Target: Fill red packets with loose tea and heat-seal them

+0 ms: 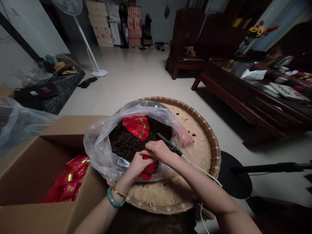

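Close in, the fingers of the left hand (137,164) are clamped on a red packet (148,170) at the near edge of the loose tea (124,143). Fingers of the right hand (158,150) curl down over the packet's top; whether they pinch it or the dark tool (169,144) jutting right from under them, I cannot tell. Outward, tea fills the plastic bag (97,146), a small stack of packets (136,126) lying on its far side, all on a woven tray (204,143). Left, a cardboard box (31,162) holds a heap of red packets (69,182): plenty looks done, with much tea left.
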`<state>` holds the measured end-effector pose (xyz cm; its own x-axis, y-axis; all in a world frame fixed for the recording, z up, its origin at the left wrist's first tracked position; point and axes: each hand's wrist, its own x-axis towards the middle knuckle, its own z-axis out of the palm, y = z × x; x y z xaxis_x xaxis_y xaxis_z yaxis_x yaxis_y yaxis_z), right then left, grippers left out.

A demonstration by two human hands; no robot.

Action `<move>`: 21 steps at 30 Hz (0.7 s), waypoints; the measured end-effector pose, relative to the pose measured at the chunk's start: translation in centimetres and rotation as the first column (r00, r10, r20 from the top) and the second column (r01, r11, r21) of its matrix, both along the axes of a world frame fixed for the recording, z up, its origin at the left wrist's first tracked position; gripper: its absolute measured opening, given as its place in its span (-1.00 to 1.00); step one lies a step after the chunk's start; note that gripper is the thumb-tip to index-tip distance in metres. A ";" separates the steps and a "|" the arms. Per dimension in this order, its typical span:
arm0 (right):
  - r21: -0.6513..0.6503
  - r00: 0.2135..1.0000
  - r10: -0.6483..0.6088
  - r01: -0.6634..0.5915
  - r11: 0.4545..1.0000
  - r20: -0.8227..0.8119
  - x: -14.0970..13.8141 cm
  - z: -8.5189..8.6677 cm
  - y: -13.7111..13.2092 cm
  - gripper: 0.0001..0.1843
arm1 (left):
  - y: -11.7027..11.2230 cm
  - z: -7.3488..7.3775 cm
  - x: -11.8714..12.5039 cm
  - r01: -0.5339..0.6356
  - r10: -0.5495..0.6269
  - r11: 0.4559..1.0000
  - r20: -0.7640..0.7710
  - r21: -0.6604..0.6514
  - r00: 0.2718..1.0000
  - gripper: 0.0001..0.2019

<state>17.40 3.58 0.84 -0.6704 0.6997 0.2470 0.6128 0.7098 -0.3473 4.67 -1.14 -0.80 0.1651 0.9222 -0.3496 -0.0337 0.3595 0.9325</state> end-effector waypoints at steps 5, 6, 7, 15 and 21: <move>-0.175 0.979 -0.143 0.116 0.978 -0.147 1.4 0.7 0.8 -0.58 | 0.0 0.2 -0.1 0.026 -0.010 0.987 0.099 -0.160 0.995 -0.66; -0.205 0.967 -0.215 0.184 0.961 -0.136 2.1 0.8 1.1 -0.60 | 0.0 0.3 -0.2 0.025 -0.003 0.981 0.114 -0.192 0.993 -0.62; -0.216 0.952 -0.290 0.264 0.940 -0.099 2.8 0.9 1.2 -0.62 | 0.0 0.3 -0.3 0.016 0.011 0.977 0.124 -0.211 0.992 -0.59; -0.089 0.826 -0.400 0.468 0.879 0.396 6.7 -2.4 0.2 -0.58 | 0.1 0.4 -0.5 -0.036 0.072 0.974 0.152 -0.224 0.986 -0.54; -0.256 0.896 -0.400 0.439 0.861 0.190 7.4 -1.3 0.5 -0.51 | 0.1 1.0 -0.7 -0.046 0.073 0.977 0.121 -0.210 0.990 -0.54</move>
